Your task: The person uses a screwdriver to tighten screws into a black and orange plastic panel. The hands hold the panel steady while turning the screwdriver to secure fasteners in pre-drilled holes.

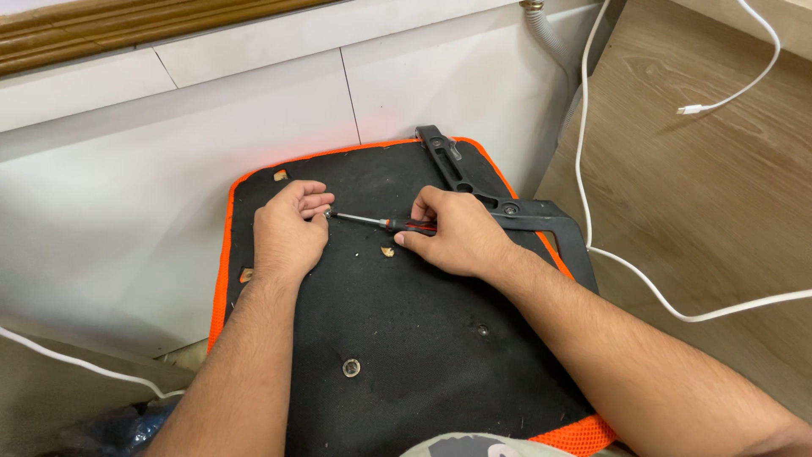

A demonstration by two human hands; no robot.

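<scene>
A: What did the right hand have?

B: It was closed around the red and black handle of a screwdriver, which lay almost flat over the black pad, just left of the bracket.

A: And the tip?

B: It met the left hand. Those fingers were curled and pinched at the tip; whether they gripped a screw there, I couldn't tell.

A: Anything else on the pad?

B: A washer sat well below the bracket, toward the person. A white cable ran right of the bracket.
</scene>
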